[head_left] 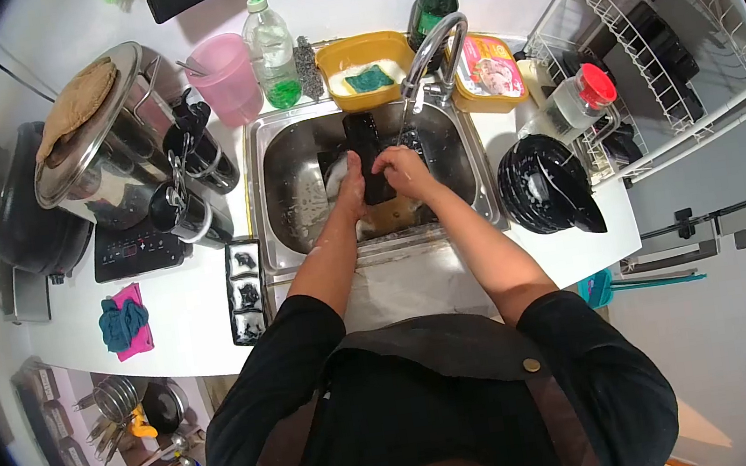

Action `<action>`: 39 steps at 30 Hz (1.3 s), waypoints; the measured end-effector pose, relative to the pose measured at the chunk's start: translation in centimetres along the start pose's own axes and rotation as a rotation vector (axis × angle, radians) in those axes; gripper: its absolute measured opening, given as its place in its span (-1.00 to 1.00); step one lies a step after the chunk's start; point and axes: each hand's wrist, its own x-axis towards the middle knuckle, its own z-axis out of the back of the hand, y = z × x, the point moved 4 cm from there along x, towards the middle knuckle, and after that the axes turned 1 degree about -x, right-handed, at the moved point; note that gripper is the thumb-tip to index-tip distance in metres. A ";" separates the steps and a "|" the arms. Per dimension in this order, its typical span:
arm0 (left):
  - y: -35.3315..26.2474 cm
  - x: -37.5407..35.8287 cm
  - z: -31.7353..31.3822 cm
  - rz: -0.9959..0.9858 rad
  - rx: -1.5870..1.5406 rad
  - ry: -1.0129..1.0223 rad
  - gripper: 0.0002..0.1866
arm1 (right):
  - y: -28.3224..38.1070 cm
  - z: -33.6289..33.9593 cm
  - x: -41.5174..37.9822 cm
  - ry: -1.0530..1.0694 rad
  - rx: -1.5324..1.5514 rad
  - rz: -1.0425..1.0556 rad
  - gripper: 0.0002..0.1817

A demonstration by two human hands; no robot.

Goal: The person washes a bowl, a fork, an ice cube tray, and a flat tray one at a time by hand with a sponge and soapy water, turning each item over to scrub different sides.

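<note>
1. Black sleeves and my apron fill the near edge of the view, with both my bare forearms reaching forward into the steel sink (285,174)
2. My left hand (349,182) has its fingers curled shut against the left side of a long black tray (369,153), which stands lengthwise in the middle of the basin
3. My right hand (403,171) has its fingers closed over the tray's right edge, so both hands clamp it from opposite sides
4. One faucet (434,50) arches over the basin, and water runs down just beside my right hand
5. Behind the sink I count two green-tinted bottles (271,48), one pink cup (225,78), and one yellow tub (367,66) holding one green sponge (370,78)
6. One stack of black bowls (541,183) sits on the counter to the right of the sink
7. One black tray with three compartments (246,292) lies left of the basin, near my left elbow
</note>
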 end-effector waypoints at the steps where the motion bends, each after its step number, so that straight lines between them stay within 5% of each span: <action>1: -0.2 -0.5 -0.4 -0.003 -0.005 -0.021 -0.30 | -0.1 -0.4 -0.2 0.010 0.019 0.058 -0.68; 4: 0.9 2.2 2.5 0.032 -0.097 0.134 -0.25 | -0.1 -2.0 -1.2 0.047 -0.036 0.105 -0.68; 7: 0.4 1.3 1.6 -0.006 -0.127 0.026 -0.26 | 2.1 -1.4 -2.1 0.117 -0.402 -0.013 -0.66; 13: -1.2 0.7 1.5 -0.134 -0.153 0.100 -0.31 | 3.5 -1.2 -2.5 0.140 -0.463 -0.133 -0.69; 19: -0.2 -0.2 0.6 0.063 -0.180 0.003 -0.45 | 1.7 -2.8 -1.7 0.081 -0.144 0.004 -0.72; 22: 0.1 0.4 1.0 0.068 -0.114 -0.047 -0.54 | 0.8 -1.0 -0.9 0.372 0.119 -0.097 -0.78; 23: 0.5 0.6 0.9 0.081 -0.101 0.027 -0.55 | 0.5 0.0 -0.5 0.412 0.275 -0.188 -0.82; 26: 1.3 0.6 0.3 0.129 0.029 0.141 -0.59 | -3.9 1.2 1.9 0.030 0.845 -0.634 -0.82; 28: 1.4 -0.3 -0.3 0.178 0.220 0.065 -0.60 | -2.1 2.4 2.8 0.256 0.879 -0.648 -0.81; 30: 0.2 -2.1 -3.0 0.102 0.053 0.078 -0.61 | 1.0 3.9 3.1 0.524 0.901 -0.733 -0.83; 33: 2.1 0.6 -0.9 0.286 -0.001 0.141 -0.60 | -5.7 5.4 5.5 0.303 0.409 -0.657 -0.79; 36: 1.0 -1.0 -3.0 0.104 0.082 0.195 -0.61 | -7.1 7.8 6.4 0.015 0.101 -0.603 -0.70; 39: 1.3 -0.9 -3.2 0.172 0.063 0.120 -0.56 | -7.2 8.1 5.6 -0.269 -0.020 -0.561 -0.63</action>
